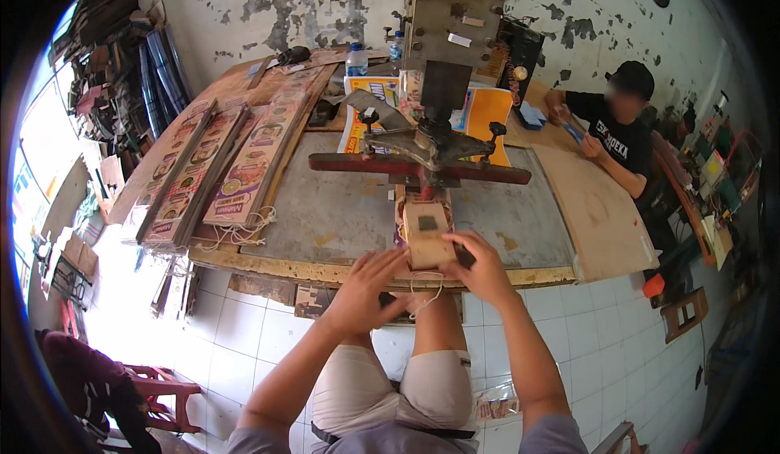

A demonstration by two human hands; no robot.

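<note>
Two hands — left hand [366, 291] and right hand [479, 269] — grip one small cardboard stack [428, 231] with one string loop [426, 290] dangling.

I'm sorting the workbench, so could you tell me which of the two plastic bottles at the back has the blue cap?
The left bottle, beside the printed sheets; the right bottle stands against the metal press.

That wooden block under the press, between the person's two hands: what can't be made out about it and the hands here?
Head view only:
- Wooden block: its underside and near edge, hidden by both hands.
- Right hand: its fingers' grip on the block, hidden behind the hand's back.
- Left hand: whether its fingers pinch the white string, too small to tell.
- Press: its top, cut off by the picture's edge.
</note>
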